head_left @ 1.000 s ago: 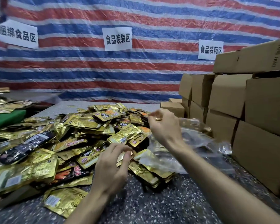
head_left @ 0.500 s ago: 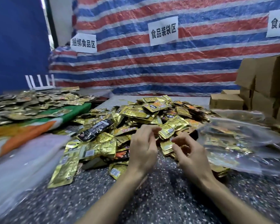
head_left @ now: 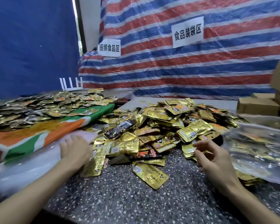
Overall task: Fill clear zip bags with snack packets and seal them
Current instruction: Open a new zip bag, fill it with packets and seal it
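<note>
A big heap of gold snack packets [head_left: 168,125] covers the middle of the speckled table [head_left: 124,196]. A filled clear zip bag [head_left: 259,146] lies at the right on top of some packets. At the left lies a stack of empty clear bags [head_left: 26,165]. My left hand [head_left: 74,151] rests flat on that stack with straight fingers. My right hand [head_left: 215,160] hovers over the table beside the filled bag, fingers loosely spread, holding nothing. One gold packet [head_left: 149,174] lies apart at the front.
A second pile of packets [head_left: 39,107] lies on a green, orange and white cloth [head_left: 44,135] at the left. Cardboard boxes [head_left: 262,105] stand at the right. A striped tarp with paper signs hangs behind, and a white router [head_left: 71,84] sits far left.
The view has swung left. My left hand moved from the table's middle out to the stack of empty bags. My right hand let go of the filled bag and now hangs free.
</note>
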A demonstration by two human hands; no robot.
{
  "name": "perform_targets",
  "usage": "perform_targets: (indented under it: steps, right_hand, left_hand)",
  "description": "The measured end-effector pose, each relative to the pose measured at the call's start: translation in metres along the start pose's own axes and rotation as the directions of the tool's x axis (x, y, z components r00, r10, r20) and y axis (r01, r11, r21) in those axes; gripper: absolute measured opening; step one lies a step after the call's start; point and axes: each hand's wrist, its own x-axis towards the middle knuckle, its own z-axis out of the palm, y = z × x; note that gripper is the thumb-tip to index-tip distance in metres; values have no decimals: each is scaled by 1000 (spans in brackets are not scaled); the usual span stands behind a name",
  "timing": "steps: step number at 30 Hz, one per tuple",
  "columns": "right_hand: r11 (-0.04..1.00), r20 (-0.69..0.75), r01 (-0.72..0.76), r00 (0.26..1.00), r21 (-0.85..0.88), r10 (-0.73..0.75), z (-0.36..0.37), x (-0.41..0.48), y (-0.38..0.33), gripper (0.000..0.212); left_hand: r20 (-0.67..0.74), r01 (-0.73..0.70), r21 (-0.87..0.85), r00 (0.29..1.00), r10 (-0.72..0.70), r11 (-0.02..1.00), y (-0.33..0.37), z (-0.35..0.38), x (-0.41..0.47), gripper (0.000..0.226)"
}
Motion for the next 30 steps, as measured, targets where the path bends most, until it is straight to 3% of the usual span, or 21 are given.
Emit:
perform_targets:
  steps: [1,3,6,10,14,17,19,21,24,26,28,30]
  right_hand:
    - [1000,6,-3,1000,-1,3,0,-1,0,16]
    - [1000,8,-10,1000,5,10,-1,-1,1,15]
    - [1000,10,-13,1000,15,13,-2,-1,1,14]
    - [998,14,-22,1000,54,21,-4,-1,-1,14]
    - [999,11,-21,1000,39,20,-3,0,-2,15]
    - [1000,0,-14,1000,25,14,-3,-1,-3,15]
    - [1000,5,-17,1000,27,16,-3,-1,-4,15]
    - [998,14,-28,1000,48,27,-5,-2,-5,16]
    - [985,36,-67,997,157,62,-7,-2,-8,14]
    - [959,63,-99,994,264,85,-8,-2,-10,12]
    - [929,81,-119,992,350,97,-9,-1,-13,24]
    - [907,85,-140,990,398,115,-10,0,-16,37]
  left_hand:
    - [92,15,51,996,-19,999,-9,6,1,54]
    - [112,-9,74,994,0,997,-19,15,4,35]
    - [-24,12,10,1000,-12,1000,-23,15,5,17]
    - [-181,16,-173,982,-48,985,-26,10,6,32]
    - [-255,-3,-401,961,-108,916,-27,-7,12,29]
    - [-395,-90,-504,908,-137,859,-16,-28,10,27]
    - [-535,-252,-549,839,-103,797,3,-46,0,24]
    - [-639,-460,-565,769,-10,685,32,-62,-16,13]
    - [-700,-670,-610,706,108,423,87,-74,-49,6]
    - [-692,-714,-663,700,179,225,128,-72,-76,10]
    - [-673,-712,-701,682,288,46,163,-62,-101,12]
    - [-660,-705,-705,612,436,-76,191,-48,-121,8]
